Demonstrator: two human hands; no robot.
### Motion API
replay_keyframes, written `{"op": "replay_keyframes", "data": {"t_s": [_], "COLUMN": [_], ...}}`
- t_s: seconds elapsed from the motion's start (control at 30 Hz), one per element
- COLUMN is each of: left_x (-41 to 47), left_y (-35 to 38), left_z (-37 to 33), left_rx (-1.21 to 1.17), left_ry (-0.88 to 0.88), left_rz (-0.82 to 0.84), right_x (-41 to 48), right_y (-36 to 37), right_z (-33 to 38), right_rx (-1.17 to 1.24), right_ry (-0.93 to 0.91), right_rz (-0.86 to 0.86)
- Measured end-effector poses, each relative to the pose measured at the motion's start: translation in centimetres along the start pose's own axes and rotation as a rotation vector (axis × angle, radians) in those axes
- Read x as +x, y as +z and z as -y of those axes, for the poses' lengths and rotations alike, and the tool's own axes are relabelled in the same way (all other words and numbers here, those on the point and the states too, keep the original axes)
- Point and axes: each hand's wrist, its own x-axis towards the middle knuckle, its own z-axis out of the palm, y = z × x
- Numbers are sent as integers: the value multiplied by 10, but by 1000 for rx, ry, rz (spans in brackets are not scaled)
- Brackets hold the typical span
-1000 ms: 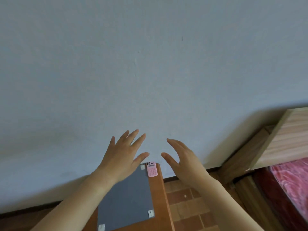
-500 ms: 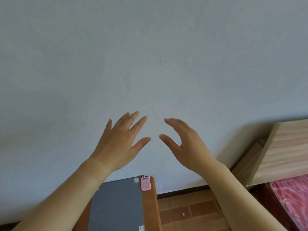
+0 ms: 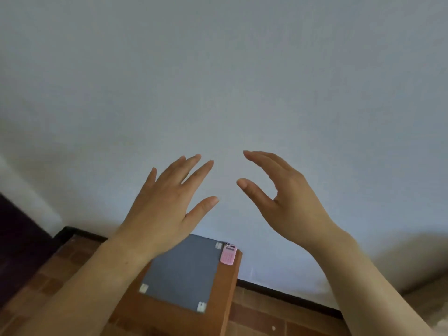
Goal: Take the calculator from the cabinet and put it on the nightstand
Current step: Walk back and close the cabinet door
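The left hand hovers with fingers spread straight, holding nothing. Below it a grey mat covers most of a wooden top. The pink calculator lies flat at the top's far right corner, beside the mat. It looks light, rigid and smooth, so pinching its long edges should suit. The right hand hangs loosely curved, empty.

A plain pale blue-grey wall filled most of the view, evenly and softly lit. Along the foot of the wall ran 1 dark baseboard. Below the wall lay a floor of reddish-brown brick-pattern tiles. At the wall's left edge stood a dark surface, too dim to identify. A brownish shadow lay on the wall's lower right.
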Motion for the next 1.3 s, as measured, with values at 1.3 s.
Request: {"op": "replay_keyframes", "data": {"t_s": [1.3], "left_x": [-680], "left_y": [-261], "left_z": [192], "left_rx": [516], "left_ry": [-1373], "left_rz": [-151], "right_x": [-160], "right_y": [342], "right_z": [633], "right_rx": [528], "right_ry": [-1133], "right_rz": [855]}}
